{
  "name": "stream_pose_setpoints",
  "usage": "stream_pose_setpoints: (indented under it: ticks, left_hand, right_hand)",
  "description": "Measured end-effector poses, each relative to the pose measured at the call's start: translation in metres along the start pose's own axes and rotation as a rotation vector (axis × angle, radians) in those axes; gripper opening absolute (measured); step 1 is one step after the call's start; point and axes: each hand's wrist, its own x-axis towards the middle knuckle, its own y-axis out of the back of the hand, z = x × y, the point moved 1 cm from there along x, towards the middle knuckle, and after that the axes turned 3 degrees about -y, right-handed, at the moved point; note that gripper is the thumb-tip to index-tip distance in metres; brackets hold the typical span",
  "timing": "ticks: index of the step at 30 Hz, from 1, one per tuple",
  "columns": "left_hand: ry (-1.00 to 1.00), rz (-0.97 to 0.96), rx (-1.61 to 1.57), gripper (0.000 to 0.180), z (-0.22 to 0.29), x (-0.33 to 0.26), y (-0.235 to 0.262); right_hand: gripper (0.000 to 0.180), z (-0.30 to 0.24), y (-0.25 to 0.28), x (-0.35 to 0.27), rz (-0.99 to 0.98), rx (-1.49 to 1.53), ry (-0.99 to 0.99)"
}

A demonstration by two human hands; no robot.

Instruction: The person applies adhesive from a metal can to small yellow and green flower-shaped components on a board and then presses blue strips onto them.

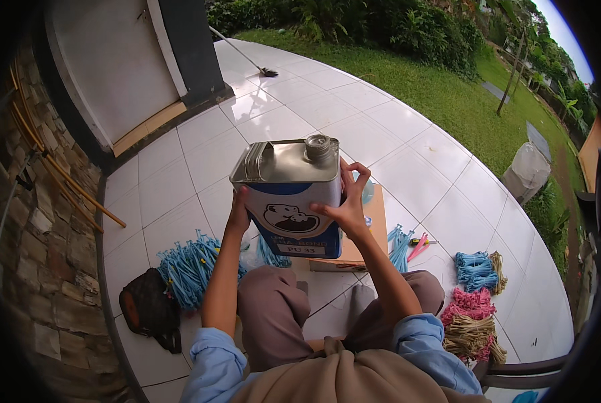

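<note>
Head view: A person's left hand [238, 213] and right hand [351, 211] are gripping a blue-and-white metal can [290, 191] between them, most left fingers hiding behind it. Its threaded neck [318, 148] is rising just left of the right fingers. Blue bundles [189, 269] are lying below the left fingers; a brown stand [375, 218] is sitting beneath the right.

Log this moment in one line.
metal can: held up, spout on top | left hand: left side | right hand: right side | floor, left: blue strands, dark bag
</note>
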Motion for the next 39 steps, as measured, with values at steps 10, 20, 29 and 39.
stream_pose_setpoints:
  ticks: [10, 20, 29, 39]
  left_hand:
    - [-0.201, 0.034, 0.253, 0.101, 0.010, -0.016, -0.073]
    - [-0.136, 0.065, 0.281, 0.101, 0.001, -0.019, -0.067]
    - [-0.178, -0.087, 0.201, 0.102, -0.008, -0.014, -0.068]
    - [-0.208, -0.149, 0.465, 0.108, 0.014, -0.002, -0.067]
  right_hand:
    - [0.135, 0.048, 0.064, -0.009, -0.273, -0.065, -0.161]
    - [0.120, 0.068, 0.116, 0.006, -0.450, -0.013, -0.377]
    - [0.039, 0.177, 0.151, -0.051, -0.334, -0.988, -0.266]
    - [0.044, -0.028, 0.110, 0.047, -0.204, -0.520, 0.029]
